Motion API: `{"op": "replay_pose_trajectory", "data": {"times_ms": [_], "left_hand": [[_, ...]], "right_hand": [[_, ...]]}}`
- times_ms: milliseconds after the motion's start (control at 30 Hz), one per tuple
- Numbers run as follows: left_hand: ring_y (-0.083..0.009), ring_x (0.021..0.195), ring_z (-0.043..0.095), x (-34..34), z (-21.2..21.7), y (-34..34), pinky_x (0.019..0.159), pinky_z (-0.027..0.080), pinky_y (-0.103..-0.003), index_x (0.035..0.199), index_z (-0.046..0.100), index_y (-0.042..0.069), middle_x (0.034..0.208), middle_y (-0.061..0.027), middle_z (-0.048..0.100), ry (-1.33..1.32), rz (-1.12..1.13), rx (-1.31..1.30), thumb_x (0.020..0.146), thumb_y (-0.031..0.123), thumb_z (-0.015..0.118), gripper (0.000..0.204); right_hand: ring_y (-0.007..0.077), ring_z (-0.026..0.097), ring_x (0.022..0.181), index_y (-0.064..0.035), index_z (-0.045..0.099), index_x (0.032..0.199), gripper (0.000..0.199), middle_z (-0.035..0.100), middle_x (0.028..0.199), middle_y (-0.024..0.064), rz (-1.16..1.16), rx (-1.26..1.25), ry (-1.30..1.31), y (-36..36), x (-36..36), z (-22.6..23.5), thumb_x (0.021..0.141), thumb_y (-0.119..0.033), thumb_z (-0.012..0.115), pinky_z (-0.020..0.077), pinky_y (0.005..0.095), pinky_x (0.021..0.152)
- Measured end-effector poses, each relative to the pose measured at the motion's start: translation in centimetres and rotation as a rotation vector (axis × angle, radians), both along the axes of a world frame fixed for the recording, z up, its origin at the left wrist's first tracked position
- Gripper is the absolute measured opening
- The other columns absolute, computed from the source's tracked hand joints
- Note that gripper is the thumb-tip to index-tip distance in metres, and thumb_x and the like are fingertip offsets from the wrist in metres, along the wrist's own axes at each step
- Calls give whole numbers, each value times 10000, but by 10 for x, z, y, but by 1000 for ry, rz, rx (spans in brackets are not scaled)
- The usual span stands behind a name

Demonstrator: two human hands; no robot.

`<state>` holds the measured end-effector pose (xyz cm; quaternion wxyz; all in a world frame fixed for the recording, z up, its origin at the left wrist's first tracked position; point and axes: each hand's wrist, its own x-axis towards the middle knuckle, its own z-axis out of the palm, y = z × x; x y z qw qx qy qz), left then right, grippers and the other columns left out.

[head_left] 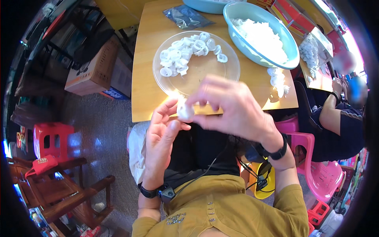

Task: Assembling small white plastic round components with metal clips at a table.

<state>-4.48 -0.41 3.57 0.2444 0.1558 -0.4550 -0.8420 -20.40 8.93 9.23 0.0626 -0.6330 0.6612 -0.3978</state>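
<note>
My left hand (160,134) pinches a small rounded white plastic piece (184,112) between thumb and fingertips, just off the table's front edge. From the other side my right hand (229,106), partly blurred, has its thumb and forefinger closed on the same piece. Its exact shape is hidden by the fingers and glare. Beyond my hands, a round clear tray (197,83) stands on the wooden table (143,85). Many small white ring-shaped plastic parts (175,57) are heaped along its far left side, with a few at its far right.
At the far right of the table, a light-blue basin (241,42) holds a heap of white parts. White pieces (277,81) lie beside it. A plastic bag (185,16) and another blue basin (211,5) are at the back. A co-worker's arm (331,106) is at right, near a pink chair (321,173).
</note>
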Motion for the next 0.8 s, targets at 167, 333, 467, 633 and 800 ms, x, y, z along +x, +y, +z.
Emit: {"op": "replay_pose_trajectory", "data": {"times_ms": [167, 333, 467, 633, 800], "left_hand": [[-189, 1073, 565, 26, -14, 0, 925, 451, -308, 1250, 451, -51, 1202, -157, 549, 21, -150, 220, 887, 132, 587, 428], [-220, 997, 613, 41, -26, 2, 832, 517, -304, 1202, 499, -38, 1136, -186, 590, -26, -74, 120, 872, 137, 604, 388], [-248, 937, 639, 44, -33, 0, 716, 554, -286, 1182, 511, -15, 1129, -214, 593, -15, 7, 115, 858, 165, 631, 390], [-244, 918, 643, 46, -34, 1, 727, 551, -290, 1172, 512, -12, 1118, -204, 601, -60, 30, 90, 841, 187, 659, 413], [-232, 875, 651, 48, -35, 1, 686, 555, -261, 1146, 523, -16, 1071, -203, 619, -138, 56, 68, 813, 266, 693, 468]], "right_hand": [[228, 587, 705, -108, 576, 801, 88, 523, 782, 39, 131, 138, 63, 14, 27, -7, 745, -124, 642, 486, 350, 548], [254, 612, 689, -92, 645, 916, 181, 601, 749, 73, 183, 261, -102, 3, 5, -7, 782, -212, 640, 477, 350, 587], [273, 629, 702, -59, 659, 843, 159, 648, 746, 112, -67, 302, -1, -23, -32, -25, 767, -196, 628, 476, 361, 614], [248, 605, 695, -55, 642, 847, 131, 626, 752, 85, -5, 402, 75, -49, -39, -57, 774, -160, 608, 465, 345, 623], [272, 613, 733, -70, 638, 849, 110, 618, 808, 79, 41, 319, 196, -54, -38, -71, 767, -136, 608, 486, 360, 651]]}}
